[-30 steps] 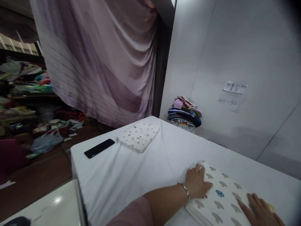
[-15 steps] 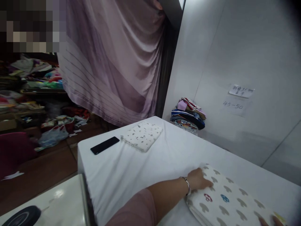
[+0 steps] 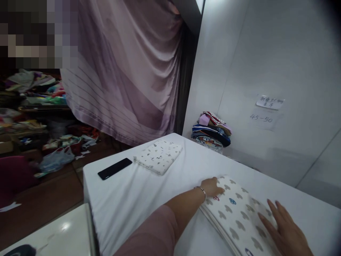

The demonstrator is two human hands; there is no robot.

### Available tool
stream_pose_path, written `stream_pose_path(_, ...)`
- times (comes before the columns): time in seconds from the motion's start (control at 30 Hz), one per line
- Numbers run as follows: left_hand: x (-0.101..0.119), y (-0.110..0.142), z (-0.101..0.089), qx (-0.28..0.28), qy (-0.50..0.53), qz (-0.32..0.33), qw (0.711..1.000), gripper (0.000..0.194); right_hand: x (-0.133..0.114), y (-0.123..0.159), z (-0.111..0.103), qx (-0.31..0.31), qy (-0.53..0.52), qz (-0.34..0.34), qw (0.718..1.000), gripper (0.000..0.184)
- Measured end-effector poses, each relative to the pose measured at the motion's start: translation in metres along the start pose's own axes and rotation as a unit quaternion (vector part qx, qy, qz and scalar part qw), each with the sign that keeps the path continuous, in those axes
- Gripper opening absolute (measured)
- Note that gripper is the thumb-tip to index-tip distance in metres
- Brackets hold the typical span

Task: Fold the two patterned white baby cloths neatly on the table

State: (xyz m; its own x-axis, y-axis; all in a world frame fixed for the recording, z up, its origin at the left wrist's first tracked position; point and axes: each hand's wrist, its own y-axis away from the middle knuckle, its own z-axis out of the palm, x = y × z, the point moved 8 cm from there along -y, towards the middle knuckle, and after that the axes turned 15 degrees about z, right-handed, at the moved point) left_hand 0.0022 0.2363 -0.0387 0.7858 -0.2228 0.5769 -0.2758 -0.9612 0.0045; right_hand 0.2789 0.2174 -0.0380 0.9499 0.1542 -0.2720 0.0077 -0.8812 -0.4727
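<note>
A thick folded cloth (image 3: 239, 213), white with grey mushroom-like shapes and a few red and blue motifs, lies at the right of the table. My left hand (image 3: 210, 186) grips its far left corner, thumb on top, the other fingers partly hidden. Spread out, the fingers of my right hand (image 3: 286, 227) lie over the right side of the cloth, slightly blurred. A second folded cloth (image 3: 160, 155), white with small grey prints, rests near the far corner. Beside it lies a black phone (image 3: 115, 168).
A white sheet covers the table (image 3: 149, 192). Folded fabrics (image 3: 211, 131) are stacked beyond its far edge by the grey wall (image 3: 239, 71), which bears handwritten notes (image 3: 266, 110). A purple curtain (image 3: 128, 71) hangs behind. A pale glossy object (image 3: 61, 231) stands at lower left.
The patterned cloth has shifted left and away from me, with my left hand at its corner. My right hand has come further into view over the cloth. The view has shifted slightly.
</note>
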Motion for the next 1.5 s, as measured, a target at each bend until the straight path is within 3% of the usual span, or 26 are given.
stream_pose_path(0.1,0.001,0.004,0.001,0.018,-0.007,0.001,1.000,0.065,-0.016,-0.018,0.018,-0.073,0.056,-0.006,0.996,0.063)
stream_pose_path(0.23,0.003,0.006,-0.003,0.036,-0.010,-0.001,0.999,0.061,-0.013,-0.012,0.049,-0.194,0.110,-0.032,0.974,0.051)
stream_pose_path(0.37,0.007,0.006,-0.008,0.055,0.000,0.003,0.998,0.059,-0.011,-0.008,0.039,-0.202,0.097,0.041,0.974,0.056)
stream_pose_path(0.53,0.005,0.011,-0.021,0.072,-0.004,-0.001,0.997,0.062,-0.024,-0.012,0.026,-0.225,0.097,0.085,0.966,0.062)
stream_pose_path(0.7,-0.014,0.036,-0.017,0.026,-0.010,-0.028,0.999,0.067,-0.024,-0.013,0.026,-0.238,0.116,0.094,0.960,0.061)
stream_pose_path(0.8,-0.015,0.041,-0.015,0.018,-0.015,-0.017,1.000,0.064,-0.027,-0.016,0.023,-0.239,0.122,0.091,0.959,0.060)
stream_pose_path(0.87,-0.009,0.031,-0.021,0.026,-0.023,0.004,0.999,0.062,-0.028,-0.014,0.020,-0.246,0.126,0.101,0.956,0.060)
stream_pose_path(1.0,0.000,-0.014,-0.045,0.054,-0.045,0.057,0.996,0.057,-0.021,0.008,0.010,-0.256,0.119,0.137,0.949,0.063)
stream_pose_path(1.13,-0.008,-0.041,-0.054,0.069,-0.060,0.068,0.993,0.051,-0.024,0.042,-0.002,-0.234,0.084,0.056,0.967,0.051)
stream_pose_path(1.23,-0.006,-0.026,-0.050,0.102,-0.075,0.078,0.989,0.049,-0.026,0.050,-0.014,-0.194,0.075,0.062,0.976,0.054)
stream_pose_path(1.33,0.011,0.011,-0.036,0.122,-0.095,0.111,0.982,0.053,-0.049,0.044,-0.023,-0.151,0.065,0.022,0.986,0.062)
stream_pose_path(1.43,0.033,0.048,-0.006,0.075,-0.108,0.179,0.975,0.062,-0.078,0.047,-0.016,-0.163,0.061,-0.055,0.983,0.060)
stream_pose_path(1.5,0.038,0.064,0.009,0.052,-0.101,0.191,0.975,0.063,-0.086,0.053,-0.006,-0.192,0.066,-0.071,0.977,0.060)
